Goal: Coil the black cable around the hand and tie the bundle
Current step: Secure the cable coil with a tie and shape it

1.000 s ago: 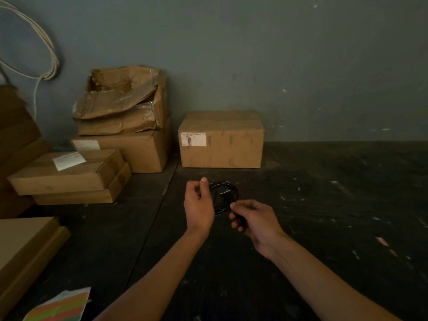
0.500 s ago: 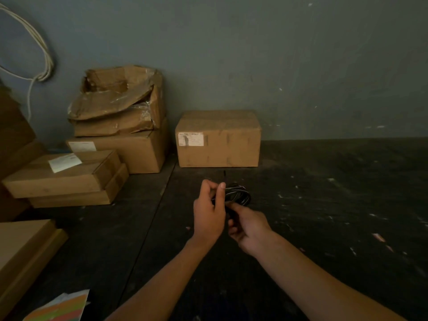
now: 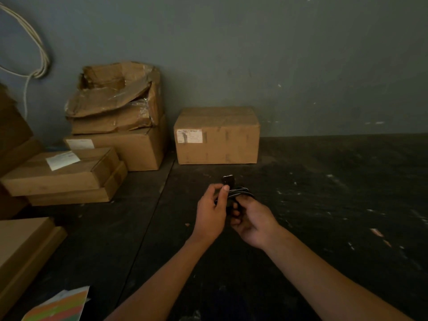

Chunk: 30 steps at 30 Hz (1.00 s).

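Observation:
A small bundle of black cable (image 3: pixel 240 191) is held between both hands above the dark floor, its loops lying almost flat. My left hand (image 3: pixel 212 213) pinches the bundle's left side with thumb and fingers. A black plug end (image 3: pixel 228 180) sticks up just above those fingertips. My right hand (image 3: pixel 253 222) grips the bundle from below and the right, and its fingers hide the lower loops.
A sealed cardboard box (image 3: pixel 217 135) stands against the wall right behind the hands. Stacked and crushed boxes (image 3: pixel 115 126) fill the back left, flat boxes (image 3: pixel 62 174) lie in front of them. Coloured paper (image 3: pixel 58 306) lies bottom left. White cable (image 3: pixel 39 54) hangs on the wall.
The upright loop has been flattened into a tight bundle between both hands. The hands have closed together, and the plug end now points up above my left fingertips.

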Tool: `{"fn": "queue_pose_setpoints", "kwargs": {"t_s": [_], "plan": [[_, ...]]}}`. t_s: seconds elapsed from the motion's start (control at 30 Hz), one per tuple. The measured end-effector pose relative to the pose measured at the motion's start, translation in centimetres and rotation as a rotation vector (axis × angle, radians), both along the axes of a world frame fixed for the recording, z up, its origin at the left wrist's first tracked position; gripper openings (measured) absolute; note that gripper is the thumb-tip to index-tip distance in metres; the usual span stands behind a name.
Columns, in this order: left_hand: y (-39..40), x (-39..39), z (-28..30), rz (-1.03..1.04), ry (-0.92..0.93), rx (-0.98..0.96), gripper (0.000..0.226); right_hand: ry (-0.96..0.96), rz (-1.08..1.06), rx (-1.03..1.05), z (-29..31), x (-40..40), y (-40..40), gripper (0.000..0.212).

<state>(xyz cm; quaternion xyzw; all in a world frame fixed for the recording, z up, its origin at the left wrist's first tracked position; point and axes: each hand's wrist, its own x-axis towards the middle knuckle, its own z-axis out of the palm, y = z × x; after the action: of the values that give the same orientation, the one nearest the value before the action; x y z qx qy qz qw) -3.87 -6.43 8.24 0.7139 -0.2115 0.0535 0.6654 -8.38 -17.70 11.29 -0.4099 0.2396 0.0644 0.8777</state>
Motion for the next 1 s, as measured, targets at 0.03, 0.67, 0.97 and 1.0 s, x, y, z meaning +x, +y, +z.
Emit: {"fn": "queue_pose_setpoints", "kwargs": {"t_s": [0.03, 0.67, 0.97, 1.0], "plan": [[0.0, 0.1, 0.0, 0.010, -0.013, 0.010, 0.014, -0.006, 0.010, -0.006, 0.0, 0.0, -0.2, 0.022], [-0.1, 0.2, -0.1, 0.073, -0.168, 0.170, 0.007, -0.206, -0.032, -0.219, 2.2, -1.4, -1.6, 0.021], [-0.1, -0.5, 0.6, 0.027, -0.187, 0.202, 0.009, -0.476, -0.148, -1.103, 1.1, -1.0, -1.3, 0.018], [0.0, -0.6, 0.7, 0.019, -0.197, 0.210, 0.009, -0.514, -0.163, -1.170, 1.1, -1.0, -1.5, 0.018]]}}
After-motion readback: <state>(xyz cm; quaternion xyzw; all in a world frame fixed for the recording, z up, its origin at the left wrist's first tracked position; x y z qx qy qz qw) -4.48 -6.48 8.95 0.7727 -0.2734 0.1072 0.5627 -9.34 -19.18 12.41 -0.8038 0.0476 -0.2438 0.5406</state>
